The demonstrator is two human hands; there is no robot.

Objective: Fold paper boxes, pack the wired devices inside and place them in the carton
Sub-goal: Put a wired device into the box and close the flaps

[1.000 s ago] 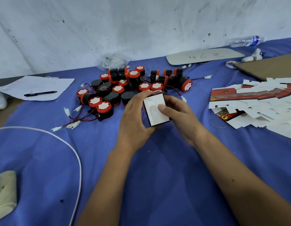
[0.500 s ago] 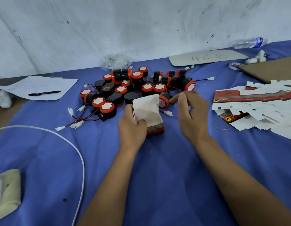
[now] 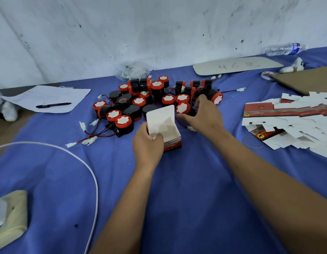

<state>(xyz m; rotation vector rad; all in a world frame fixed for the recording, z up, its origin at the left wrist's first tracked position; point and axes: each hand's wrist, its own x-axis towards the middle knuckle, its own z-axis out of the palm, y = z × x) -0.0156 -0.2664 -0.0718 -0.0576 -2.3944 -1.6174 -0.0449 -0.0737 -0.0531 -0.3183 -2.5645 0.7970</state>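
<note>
Blue cloth [image 3: 177,198] below a white wall: box held, device reached for.
From left we see a pen [image 3: 53,105] on paper [image 3: 49,96], then the devices [image 3: 150,99]. Our left hand [image 3: 148,143] grips the open box [image 3: 163,127], standing on the cloth; our right hand [image 3: 205,116] curls round a device [image 3: 183,108] beside it. Flat boxes [image 3: 287,121] lie right.

1. One view only: a wide-angle camera worn on the person's head.
2. It looks forward and down across the blue-covered table [image 3: 177,198] toward the white wall [image 3: 140,30].
3. It sits close, both forearms entering from the bottom edge.
</note>
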